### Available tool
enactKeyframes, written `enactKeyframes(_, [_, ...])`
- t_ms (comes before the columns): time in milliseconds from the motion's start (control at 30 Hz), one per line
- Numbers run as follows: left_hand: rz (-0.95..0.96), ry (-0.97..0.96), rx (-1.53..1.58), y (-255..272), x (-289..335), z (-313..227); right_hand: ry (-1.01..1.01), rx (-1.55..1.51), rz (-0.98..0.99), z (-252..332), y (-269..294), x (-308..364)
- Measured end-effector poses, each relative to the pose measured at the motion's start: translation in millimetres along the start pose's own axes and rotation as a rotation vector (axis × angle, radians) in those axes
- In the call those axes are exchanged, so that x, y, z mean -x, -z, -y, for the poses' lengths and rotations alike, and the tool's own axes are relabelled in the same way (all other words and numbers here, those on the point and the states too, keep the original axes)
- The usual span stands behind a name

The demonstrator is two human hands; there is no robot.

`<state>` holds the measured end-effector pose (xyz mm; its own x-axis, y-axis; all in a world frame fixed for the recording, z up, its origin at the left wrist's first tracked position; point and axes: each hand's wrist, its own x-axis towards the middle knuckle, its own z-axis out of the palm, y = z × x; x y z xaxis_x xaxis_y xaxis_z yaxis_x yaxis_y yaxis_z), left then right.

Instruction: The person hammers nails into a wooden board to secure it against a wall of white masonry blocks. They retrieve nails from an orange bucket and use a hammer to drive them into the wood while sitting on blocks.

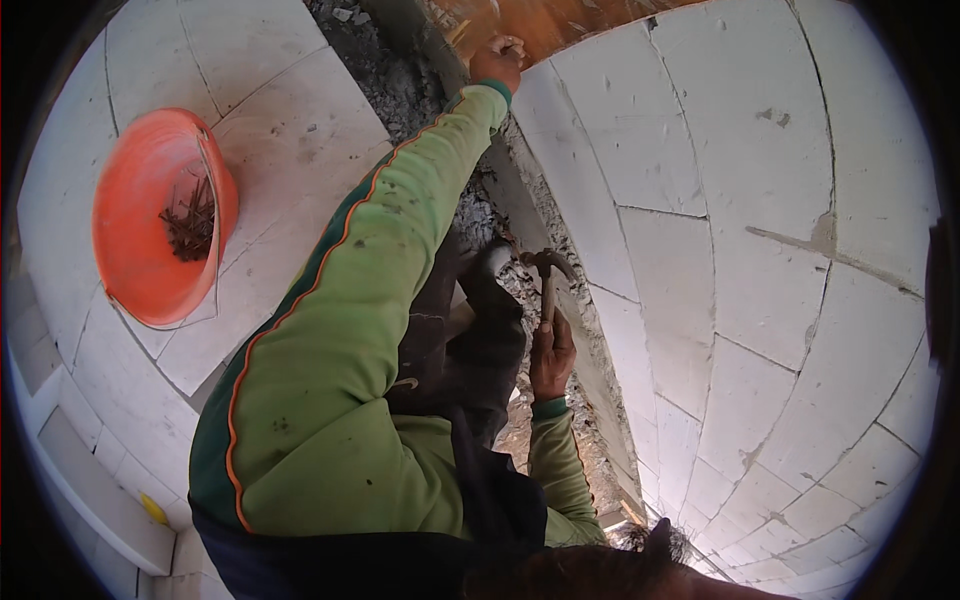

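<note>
My left arm, in a green sleeve, stretches up to the top of the view. There my left hand (pixel 500 62) is closed, its fingertips pinched together against an orange-brown board (pixel 560 22); what they hold, if anything, is too small to make out. Lower down, at the middle, my right hand (pixel 553 358) is wrapped round the handle of a claw hammer (pixel 546 268). The hammer's head points up, well apart from the board, beside a rough concrete edge.
At the left an orange bucket (pixel 125 215) with a wire handle holds a heap of rusty nails (pixel 190 222). It stands on pale blocks (pixel 290 130). A white block wall (pixel 660 250) rises on the right. Broken rubble (pixel 375 75) fills the gap between, beside my dark-trousered legs.
</note>
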<state>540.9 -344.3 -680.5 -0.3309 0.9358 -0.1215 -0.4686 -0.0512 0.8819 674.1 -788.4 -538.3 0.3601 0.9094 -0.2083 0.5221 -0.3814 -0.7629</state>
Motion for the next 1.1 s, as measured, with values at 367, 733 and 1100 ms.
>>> enactKeyframes(367, [-0.173,-0.158,0.180,-29.1,26.9,19.2,0.849,0.451,0.036,127.9,-11.9,-183.7])
enactKeyframes(733, [-0.333,-0.096,-0.188,-39.7,57.7,-8.8,1.154,0.890,0.062,196.7,-50.2,-293.8])
enactKeyframes(1100, [-0.200,0.026,-0.174,-41.9,45.7,1.9,1.169,0.901,0.167,215.2,-45.2,-299.4])
